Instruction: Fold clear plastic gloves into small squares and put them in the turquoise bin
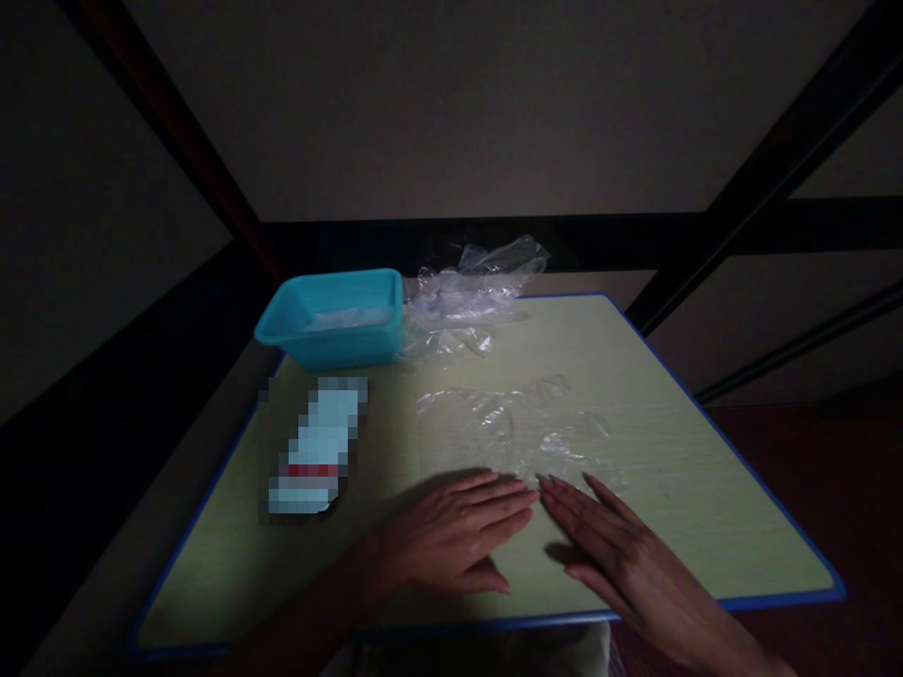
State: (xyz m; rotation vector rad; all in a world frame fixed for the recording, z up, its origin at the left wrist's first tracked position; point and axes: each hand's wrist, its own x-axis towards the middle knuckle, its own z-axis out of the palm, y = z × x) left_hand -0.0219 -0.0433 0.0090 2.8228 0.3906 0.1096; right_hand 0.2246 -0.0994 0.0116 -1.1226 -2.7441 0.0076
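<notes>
Now the clear plastic glove (522, 428) is pressed flat on the table (705, 489) by the left hand (451, 541) and right hand (621, 555), open-palmed, gripping nothing; smoothing outward should be gentle.

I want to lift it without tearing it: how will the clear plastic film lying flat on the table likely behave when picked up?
The clear plastic film looks thin and crinkled, so probably floppy and very light. It lies flat on the smooth table, so it may cling or slide. Both hands, left hand and right hand, rest open at its near edge.
</notes>
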